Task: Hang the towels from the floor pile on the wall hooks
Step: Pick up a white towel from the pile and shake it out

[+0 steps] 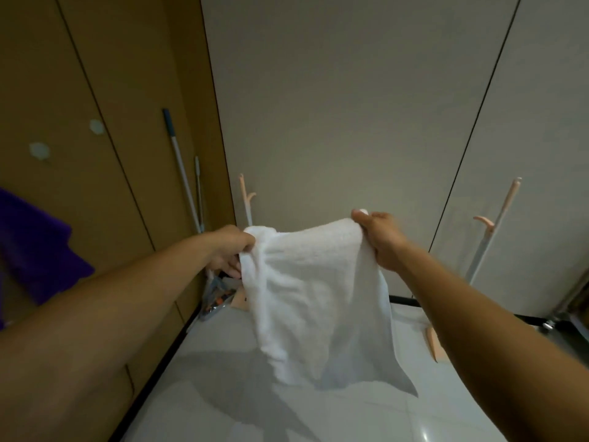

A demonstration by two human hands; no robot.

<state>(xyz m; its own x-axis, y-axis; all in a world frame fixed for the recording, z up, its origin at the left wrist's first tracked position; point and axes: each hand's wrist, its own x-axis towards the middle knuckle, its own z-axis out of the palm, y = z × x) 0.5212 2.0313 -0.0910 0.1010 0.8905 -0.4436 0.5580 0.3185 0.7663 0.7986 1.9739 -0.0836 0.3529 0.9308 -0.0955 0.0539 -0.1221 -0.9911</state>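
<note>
Step in hand: presenting a towel to a hook. The left hand (229,250) and right hand (379,237) each grip a top corner of the white towel (312,298), fingers (232,269) clenched on the cloth. It hangs spread between them above the floor (350,416). Next move probably calls for lifting the top edge over the hook (250,197) beyond the left hand, then releasing.

No text, label, brand or number can be read. The white towel (312,298) shows plain cloth only. Any printing on the coloured packet (214,300) behind it is too blurred to read.
</note>
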